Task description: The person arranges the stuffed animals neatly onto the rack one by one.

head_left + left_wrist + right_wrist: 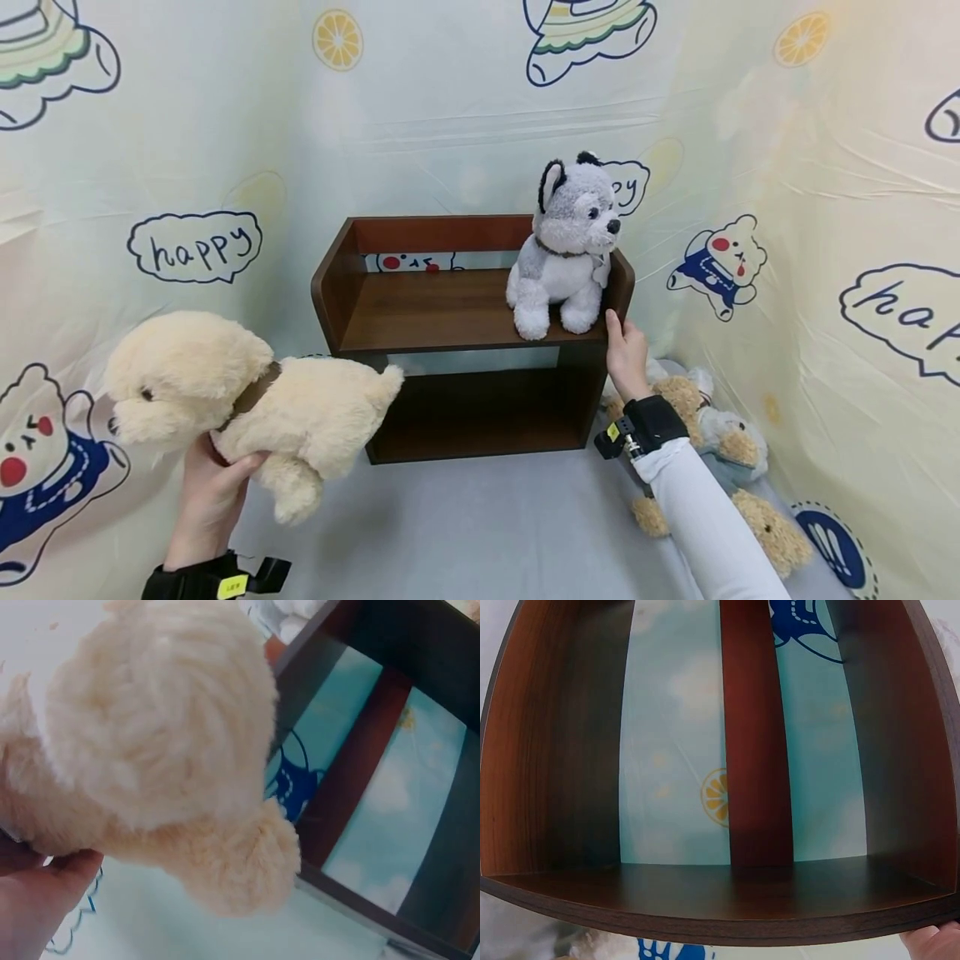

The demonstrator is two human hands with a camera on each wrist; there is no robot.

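My left hand (213, 496) grips a cream plush dog (322, 408) from below, thumb and fingers pressed into its fur near the brown collar. The dog is held level in the air, its head to the left, in front of the shelf's left side. In the left wrist view its fluffy body (161, 720) covers part of the fingers. My right hand (628, 360) holds the right side panel of a dark brown two-tier shelf (427, 312). A grey-and-white plush husky (562, 250) sits upright at the right end of the upper tier.
Several tan and white plush toys (738, 437) lie heaped beside the shelf, partly behind the right forearm. A pale printed cloth (435, 108) hangs behind and at the sides. The shelf stands on a grey-blue surface (465, 525).
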